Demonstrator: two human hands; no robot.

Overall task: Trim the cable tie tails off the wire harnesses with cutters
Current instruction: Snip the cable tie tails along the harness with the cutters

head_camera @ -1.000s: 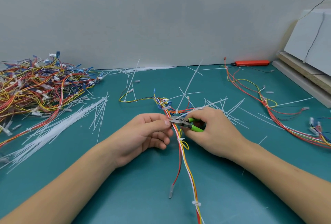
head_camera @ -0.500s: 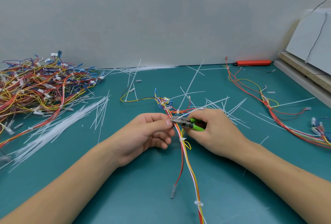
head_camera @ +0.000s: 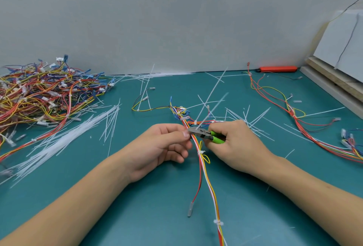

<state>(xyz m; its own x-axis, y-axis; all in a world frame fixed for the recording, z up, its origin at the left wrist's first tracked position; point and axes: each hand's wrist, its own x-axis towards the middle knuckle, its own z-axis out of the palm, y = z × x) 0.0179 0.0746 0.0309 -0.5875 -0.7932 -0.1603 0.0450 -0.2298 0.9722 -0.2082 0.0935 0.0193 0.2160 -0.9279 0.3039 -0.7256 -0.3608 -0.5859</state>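
A wire harness point(head_camera: 204, 169) of red, white, yellow and orange wires runs down the middle of the green mat. My left hand point(head_camera: 163, 147) pinches it between thumb and forefinger just left of the cutter jaws. My right hand point(head_camera: 233, 143) grips green-handled cutters point(head_camera: 206, 134), whose metal jaws sit on the harness at my left fingertips. A long white cable tie tail point(head_camera: 211, 96) sticks up and back from the harness above the jaws; a second, blurred tail lies beside it. Lower on the harness two white ties point(head_camera: 200, 151) show short ends.
A big tangled heap of harnesses point(head_camera: 43, 96) fills the left rear. A bundle of white cable ties point(head_camera: 64, 137) lies left of my left arm. Cut tails litter the mat's middle. Another harness point(head_camera: 294, 116) lies at right, with an orange tool point(head_camera: 279, 69) and boards point(head_camera: 334, 80) behind.
A white tail near the cutter jaws now shows blurred, up and to the right of the harness. Both hands have stayed in place, with the jaws on the harness.
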